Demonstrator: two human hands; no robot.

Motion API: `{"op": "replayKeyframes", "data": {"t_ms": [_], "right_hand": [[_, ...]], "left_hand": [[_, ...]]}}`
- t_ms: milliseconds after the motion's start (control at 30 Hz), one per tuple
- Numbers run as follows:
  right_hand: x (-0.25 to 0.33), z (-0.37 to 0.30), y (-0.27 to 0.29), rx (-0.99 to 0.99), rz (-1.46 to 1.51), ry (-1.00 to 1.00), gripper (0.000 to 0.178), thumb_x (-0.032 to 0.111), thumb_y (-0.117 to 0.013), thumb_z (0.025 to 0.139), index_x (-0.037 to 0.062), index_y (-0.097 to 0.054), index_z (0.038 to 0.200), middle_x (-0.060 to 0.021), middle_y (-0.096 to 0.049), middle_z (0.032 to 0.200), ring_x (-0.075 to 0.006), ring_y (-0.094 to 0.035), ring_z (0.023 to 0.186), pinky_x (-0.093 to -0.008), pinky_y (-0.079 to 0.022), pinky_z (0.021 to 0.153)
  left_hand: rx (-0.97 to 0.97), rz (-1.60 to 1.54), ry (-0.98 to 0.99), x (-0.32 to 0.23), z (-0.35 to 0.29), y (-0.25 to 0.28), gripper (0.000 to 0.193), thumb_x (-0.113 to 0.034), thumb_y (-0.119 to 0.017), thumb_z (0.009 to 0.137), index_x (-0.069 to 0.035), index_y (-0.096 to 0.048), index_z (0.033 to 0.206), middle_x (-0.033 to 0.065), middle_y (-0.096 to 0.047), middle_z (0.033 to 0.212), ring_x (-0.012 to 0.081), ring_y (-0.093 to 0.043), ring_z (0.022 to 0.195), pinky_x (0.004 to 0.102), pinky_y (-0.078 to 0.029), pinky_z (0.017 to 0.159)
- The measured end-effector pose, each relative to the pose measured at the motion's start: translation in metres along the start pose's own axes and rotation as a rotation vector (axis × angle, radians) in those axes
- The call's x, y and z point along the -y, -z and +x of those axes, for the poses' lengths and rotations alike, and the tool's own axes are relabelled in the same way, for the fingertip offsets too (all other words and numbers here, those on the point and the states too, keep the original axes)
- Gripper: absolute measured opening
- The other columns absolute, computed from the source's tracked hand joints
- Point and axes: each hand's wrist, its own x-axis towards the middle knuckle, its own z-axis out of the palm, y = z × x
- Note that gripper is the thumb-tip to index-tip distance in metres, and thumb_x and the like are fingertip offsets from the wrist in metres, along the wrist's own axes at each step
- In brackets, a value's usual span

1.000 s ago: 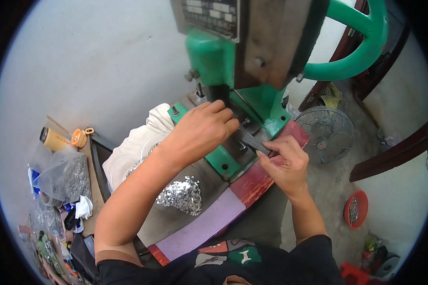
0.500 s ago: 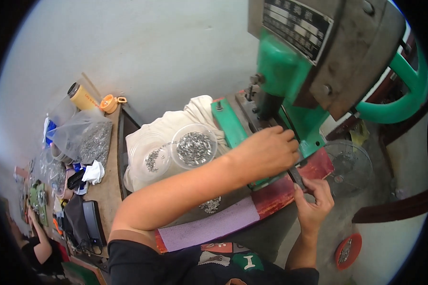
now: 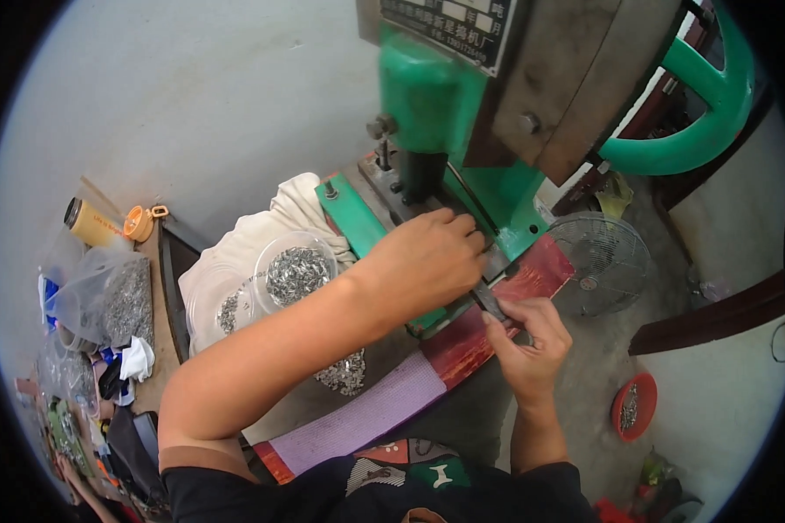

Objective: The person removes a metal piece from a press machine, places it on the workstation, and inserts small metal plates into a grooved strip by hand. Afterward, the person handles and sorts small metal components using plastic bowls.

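Note:
My left hand reaches across to the bed of a green press, its fingers bent down beside the dark ram. Whatever those fingertips hold is hidden under the hand. At the front of the press bed, my right hand pinches the near end of a dark flat metal bar between thumb and fingers. The bar runs up toward the press, its far part covered by my left hand. Left of the press, a clear round tub holds many small shiny metal pieces.
A second clear tub with fewer pieces rests on a white cloth. Loose pieces lie below my left forearm. A floor fan and a red bowl stand at the right. Another person's arm shows far left.
The whole view has swung to the right, so the press and tubs appear further left. Both hands keep their places at the press, and the right still grips the bar.

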Motion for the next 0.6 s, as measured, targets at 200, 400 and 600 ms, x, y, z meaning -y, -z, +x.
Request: {"op": "replayKeyframes", "data": {"t_ms": [200, 400, 600], "right_hand": [[-0.005, 0.013, -0.027, 0.008, 0.027, 0.014, 0.025, -0.004, -0.079, 0.073, -0.0037, -0.072, 0.098, -0.0114, -0.066, 0.085, -0.0145, -0.066, 0.066, -0.0252, -0.053, 0.059], [-0.030, 0.025, -0.026, 0.104, 0.185, -0.075, 0.022, -0.002, -0.073, 0.081, -0.0011, -0.072, 0.103, -0.0110, -0.067, 0.089, -0.0158, -0.066, 0.070, -0.0262, -0.051, 0.062], [-0.061, 0.072, -0.033, 0.180, 0.004, -0.036, 0.020, 0.015, -0.058, 0.096, 0.0039, -0.071, 0.108, -0.0131, -0.064, 0.102, -0.0279, -0.056, 0.099, -0.0374, -0.043, 0.090]], "left_hand": [[0.013, -0.147, 0.073, -0.016, -0.023, -0.003, 0.022, -0.014, -0.060, 0.078, -0.004, -0.065, 0.097, 0.0053, -0.064, 0.101, 0.0200, -0.061, 0.102, 0.0319, -0.048, 0.085], [-0.118, -0.145, 0.250, -0.026, -0.042, -0.030, 0.046, -0.013, -0.057, 0.082, -0.001, -0.059, 0.127, 0.0135, -0.059, 0.133, 0.0253, -0.056, 0.124, 0.0366, -0.045, 0.098], [-0.174, -0.182, 0.338, -0.036, -0.037, -0.042, 0.050, -0.010, -0.054, 0.084, -0.001, -0.054, 0.133, 0.0147, -0.054, 0.139, 0.0265, -0.053, 0.128, 0.0378, -0.045, 0.100]]}}
